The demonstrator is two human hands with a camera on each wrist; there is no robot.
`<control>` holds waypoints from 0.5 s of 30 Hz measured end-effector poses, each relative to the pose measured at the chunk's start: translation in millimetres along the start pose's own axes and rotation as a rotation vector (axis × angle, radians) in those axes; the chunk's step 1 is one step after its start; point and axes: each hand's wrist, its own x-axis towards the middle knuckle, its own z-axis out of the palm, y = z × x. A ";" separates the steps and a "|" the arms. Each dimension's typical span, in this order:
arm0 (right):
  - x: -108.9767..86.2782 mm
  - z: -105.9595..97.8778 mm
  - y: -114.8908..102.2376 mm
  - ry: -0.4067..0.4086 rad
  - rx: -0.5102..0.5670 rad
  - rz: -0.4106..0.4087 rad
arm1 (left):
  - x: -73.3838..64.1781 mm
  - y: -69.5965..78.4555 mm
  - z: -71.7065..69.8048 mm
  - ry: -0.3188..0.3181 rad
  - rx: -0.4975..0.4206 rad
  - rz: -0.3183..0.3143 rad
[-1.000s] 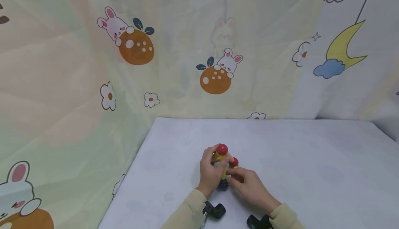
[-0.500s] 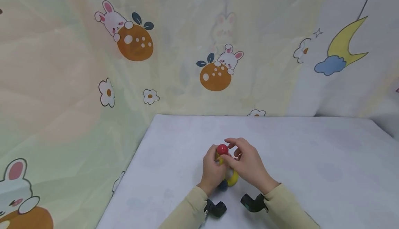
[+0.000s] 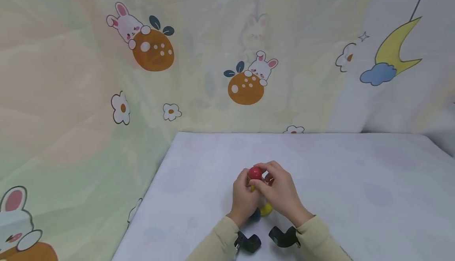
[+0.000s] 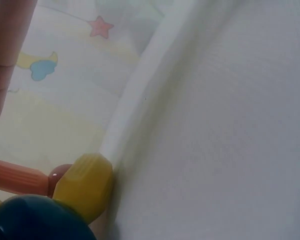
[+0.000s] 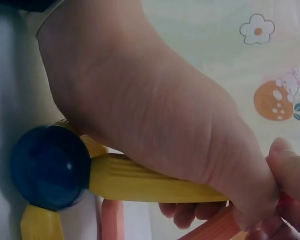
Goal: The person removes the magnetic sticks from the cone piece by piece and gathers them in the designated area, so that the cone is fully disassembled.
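Gripping a ridged yellow rod [image 5: 135, 185], left hand [image 3: 245, 198], pinching glossy red ball [image 3: 254, 173], right hand [image 3: 282, 192]

We see a white bench [image 3: 355, 190], its pale top mottled with faint greyish patches. The far edge runs nearly straight across, the left edge slants outward as it nears us, and the far right corner looks rounded. The near edge lies beyond our view. At about the middle of the bench's width, toward us, a dark blue ball [image 3: 255, 214] and a curved yellow piece [image 3: 266, 209] sit low, side by side; we cannot tell whether either touches the surface.
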 end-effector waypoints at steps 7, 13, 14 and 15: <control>-0.2 -8.4 3.3 -0.044 0.124 0.142 | -1.8 -13.1 5.4 0.000 -0.024 0.036; 9.9 -27.2 12.2 0.027 0.252 0.333 | -1.7 -14.2 3.5 -0.005 -0.099 -0.016; 11.1 -30.1 17.5 0.035 0.257 0.345 | -1.5 -14.7 2.5 -0.003 -0.098 -0.046; 12.1 -32.6 24.0 0.041 0.259 0.352 | -1.3 -15.6 1.2 0.009 -0.081 -0.073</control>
